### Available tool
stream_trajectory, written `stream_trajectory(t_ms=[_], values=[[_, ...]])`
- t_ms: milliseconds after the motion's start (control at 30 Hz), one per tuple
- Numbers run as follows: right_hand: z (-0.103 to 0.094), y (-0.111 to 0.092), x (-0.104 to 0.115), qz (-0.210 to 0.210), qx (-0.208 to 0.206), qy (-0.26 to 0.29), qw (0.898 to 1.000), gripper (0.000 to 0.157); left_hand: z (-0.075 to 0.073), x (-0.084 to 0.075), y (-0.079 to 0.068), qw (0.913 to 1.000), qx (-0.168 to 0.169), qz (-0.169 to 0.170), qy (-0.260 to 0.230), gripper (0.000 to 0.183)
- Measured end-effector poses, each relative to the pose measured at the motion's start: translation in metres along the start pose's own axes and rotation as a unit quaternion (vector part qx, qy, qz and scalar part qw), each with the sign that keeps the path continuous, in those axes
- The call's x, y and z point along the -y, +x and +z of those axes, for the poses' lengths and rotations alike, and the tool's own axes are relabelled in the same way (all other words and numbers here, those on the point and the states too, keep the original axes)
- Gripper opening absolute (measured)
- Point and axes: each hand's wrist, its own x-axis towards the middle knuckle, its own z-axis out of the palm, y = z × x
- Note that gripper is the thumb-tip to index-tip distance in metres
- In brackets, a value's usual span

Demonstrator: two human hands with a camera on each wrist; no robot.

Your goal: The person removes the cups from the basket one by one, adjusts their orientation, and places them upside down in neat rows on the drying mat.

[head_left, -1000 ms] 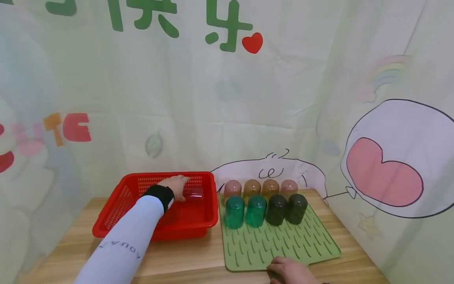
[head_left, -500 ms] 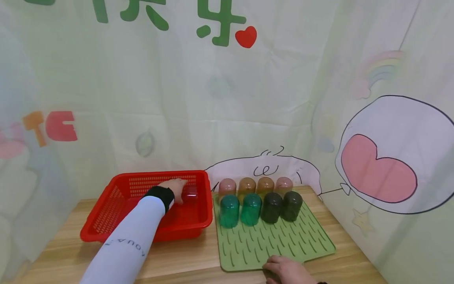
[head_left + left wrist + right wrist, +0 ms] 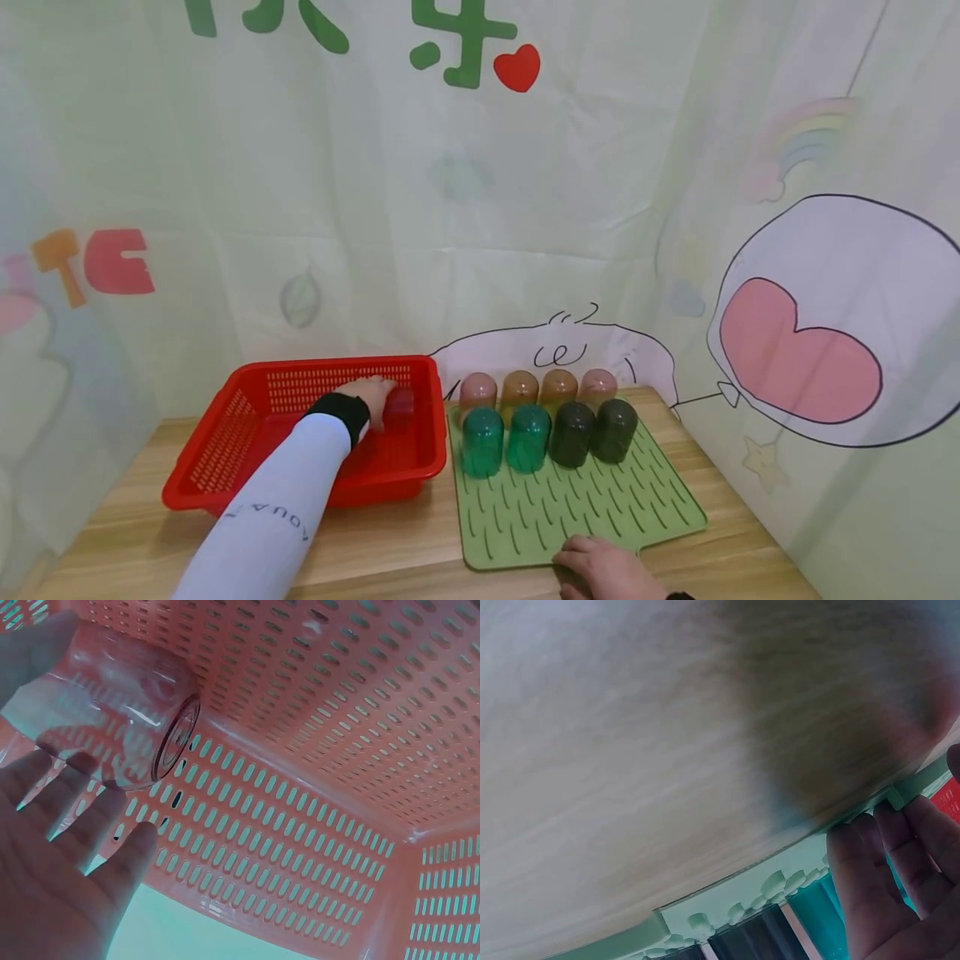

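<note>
In the left wrist view a clear pinkish cup (image 3: pixel 124 705) lies on its side in the red basket (image 3: pixel 438 450). My left hand (image 3: pixel 369 400) reaches down into the basket and holds this cup between thumb (image 3: pixel 34 652) and fingertips, the outer fingers spread. The head view shows little of the cup, since the hand covers part of it. My right hand (image 3: pixel 603 571) rests at the front edge of the green drying mat (image 3: pixel 555 521); its fingers (image 3: pixel 859 877) touch the edge and hold nothing.
Upside-down cups stand in two rows on the mat's back half: green cups (image 3: pixel 482 442) and dark cups (image 3: pixel 572 433) in front, amber cups (image 3: pixel 521 390) and pink cups (image 3: pixel 477 390) behind. The wooden table (image 3: pixel 405 542) meets a printed curtain (image 3: pixel 360 292) at the back.
My left hand has closed in on the clear cup, which is now more hidden in the head view. The camera view has shifted slightly. My right hand stays at the mat's edge.
</note>
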Motion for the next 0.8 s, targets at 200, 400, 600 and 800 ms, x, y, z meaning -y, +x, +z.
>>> stream_trajectory(t_ms=[200,400,600,800], values=[[0.0,0.0,0.0,0.003,0.0,-0.003,1.0,0.031,0.002,-0.002,-0.002,1.0,-0.007,-0.001,0.005,0.077],[0.001,0.0,0.0,0.0,-0.002,-0.01,1.0,0.031,0.003,-0.006,-0.015,0.9988,0.013,-0.018,-0.045,0.067],[0.0,-0.001,0.002,-0.003,-0.015,-0.017,1.0,0.031,0.003,-0.008,-0.016,0.9992,0.008,-0.016,-0.037,0.059],[0.002,-0.002,0.001,-0.005,-0.017,-0.019,1.0,0.03,0.003,-0.008,-0.015,0.9988,0.014,-0.025,-0.04,0.074]])
